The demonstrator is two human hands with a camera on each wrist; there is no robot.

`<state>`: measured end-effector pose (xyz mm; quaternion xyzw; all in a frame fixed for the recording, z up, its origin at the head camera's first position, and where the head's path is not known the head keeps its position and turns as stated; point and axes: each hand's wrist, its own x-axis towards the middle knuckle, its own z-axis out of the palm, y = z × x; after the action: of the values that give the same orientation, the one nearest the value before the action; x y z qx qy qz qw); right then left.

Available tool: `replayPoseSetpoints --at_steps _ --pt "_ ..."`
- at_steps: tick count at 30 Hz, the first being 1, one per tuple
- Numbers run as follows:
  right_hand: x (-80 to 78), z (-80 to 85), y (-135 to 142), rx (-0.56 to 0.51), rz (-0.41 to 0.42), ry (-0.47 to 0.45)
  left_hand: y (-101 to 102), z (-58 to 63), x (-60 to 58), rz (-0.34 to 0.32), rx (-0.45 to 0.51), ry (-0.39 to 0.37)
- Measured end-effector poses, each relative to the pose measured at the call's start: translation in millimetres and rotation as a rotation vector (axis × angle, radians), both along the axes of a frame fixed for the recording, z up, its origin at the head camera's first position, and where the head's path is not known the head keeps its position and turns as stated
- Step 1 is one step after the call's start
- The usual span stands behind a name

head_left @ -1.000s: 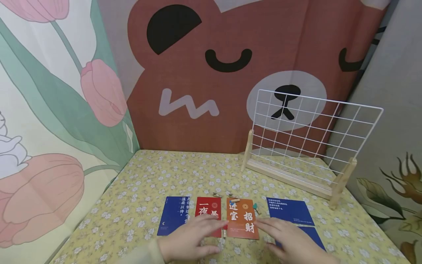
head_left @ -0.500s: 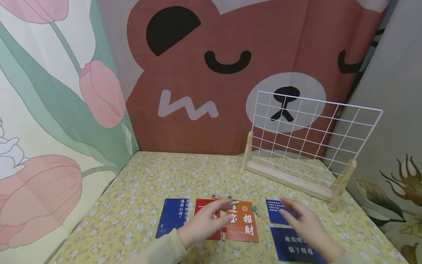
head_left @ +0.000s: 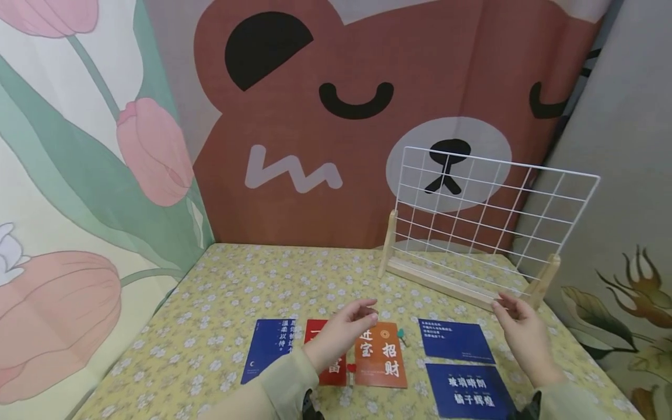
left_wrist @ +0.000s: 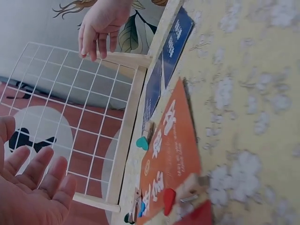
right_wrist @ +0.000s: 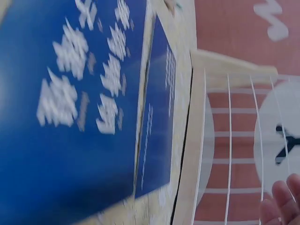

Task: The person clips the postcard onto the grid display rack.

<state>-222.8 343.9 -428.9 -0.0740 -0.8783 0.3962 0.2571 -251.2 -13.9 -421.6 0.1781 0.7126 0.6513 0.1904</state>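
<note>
My left hand (head_left: pixel 343 326) hovers over the red card (head_left: pixel 336 376) and the orange card (head_left: pixel 385 367), its fingers relaxed and holding nothing. Loosely bent fingers show on my right hand (head_left: pixel 525 341), which is raised right of two blue cards, the upper one (head_left: pixel 457 341) and the lower one (head_left: pixel 472 402). In the head view its fingertips overlap the wooden base of the white wire grid rack (head_left: pixel 483 216). Small wooden clothespins lie by the orange card, one with a red heart (left_wrist: pixel 169 201), another with a green heart (left_wrist: pixel 142 143). In the left wrist view both hands appear raised off the table.
Another blue card (head_left: pixel 265 350) lies left of the red one. A yellow floral cloth (head_left: pixel 252 280) covers the table. Behind it hangs a bear-print curtain (head_left: pixel 294 216), with a tulip-print curtain (head_left: pixel 100 192) on the left and a grey one (head_left: pixel 604 204) on the right.
Both hands have lifted away from the cards and moved up and forward. My right hand has also shifted right, toward the rack, uncovering the two blue cards.
</note>
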Motion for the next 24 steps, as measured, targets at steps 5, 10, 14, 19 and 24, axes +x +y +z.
replayPoseSetpoints --at_steps 5,10,14,19,24 --pt "-7.6 5.5 21 -0.097 -0.141 -0.026 12 3.5 -9.3 0.003 -0.021 0.047" --pt "-18.2 15.8 36 -0.218 -0.261 -0.003 20 2.1 -19.3 -0.007 0.016 0.055" --pt "-26.9 24.2 47 -0.274 -0.306 0.023 20 0.7 -22.5 -0.004 0.024 0.038" --pt "-35.2 35.1 60 -0.350 -0.352 0.058 23 -1.0 -25.7 0.011 0.020 0.017" --pt "-43.7 40.3 72 -0.441 -0.381 0.049 26 1.0 -30.4 0.013 0.039 -0.003"
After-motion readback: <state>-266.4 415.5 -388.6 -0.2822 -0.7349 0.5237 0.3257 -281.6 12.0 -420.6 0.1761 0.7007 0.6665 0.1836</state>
